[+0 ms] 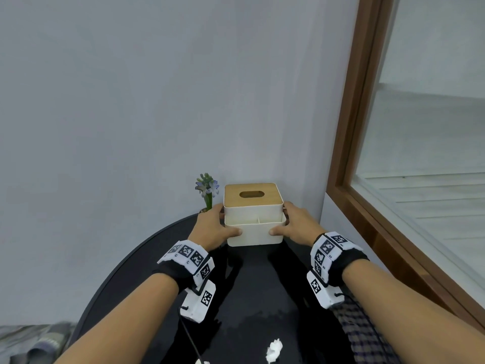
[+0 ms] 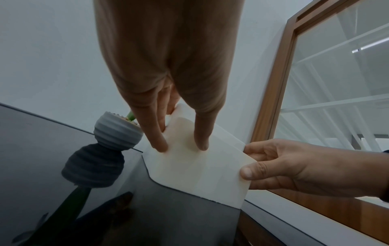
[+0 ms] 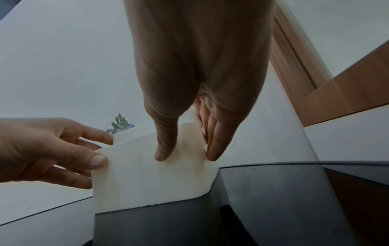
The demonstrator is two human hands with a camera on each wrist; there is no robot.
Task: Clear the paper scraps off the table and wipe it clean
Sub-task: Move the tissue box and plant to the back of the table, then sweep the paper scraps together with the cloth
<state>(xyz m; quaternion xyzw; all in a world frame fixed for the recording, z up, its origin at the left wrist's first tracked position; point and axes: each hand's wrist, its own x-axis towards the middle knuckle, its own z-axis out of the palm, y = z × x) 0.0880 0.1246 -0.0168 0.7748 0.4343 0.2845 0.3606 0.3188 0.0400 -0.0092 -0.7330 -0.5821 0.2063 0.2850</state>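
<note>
Round black glossy table point(image 1: 147, 261), set in the corner of a pale wall beside a wood-framed window point(image 1: 349, 127). At its far edge stands a cream plastic tissue box with a bamboo lid and a front organiser tray point(image 1: 254, 229), touching the tabletop; its long axis runs left to right across the view, the oval slot faces up, and the tray faces the person. Just left of the box is a small ribbed grey pot holding a blue-flowered plant point(image 2: 118, 131).

The left hand point(image 1: 213, 227) and the right hand point(image 1: 294, 224) clamp the box from opposite sides: each thumb presses the front wall of the tray, and the fingers point(image 2: 156, 133) lie nearly straight along the side walls.

Judged step: shifting the box to free the surface for wiping. It is best done with equal pressure from both sides, keeping the box level and low and clear of the pot.

White crumpled paper scraps point(image 1: 274, 350) lie at the near edge of the table, well apart from the box, not yet cleared.
</note>
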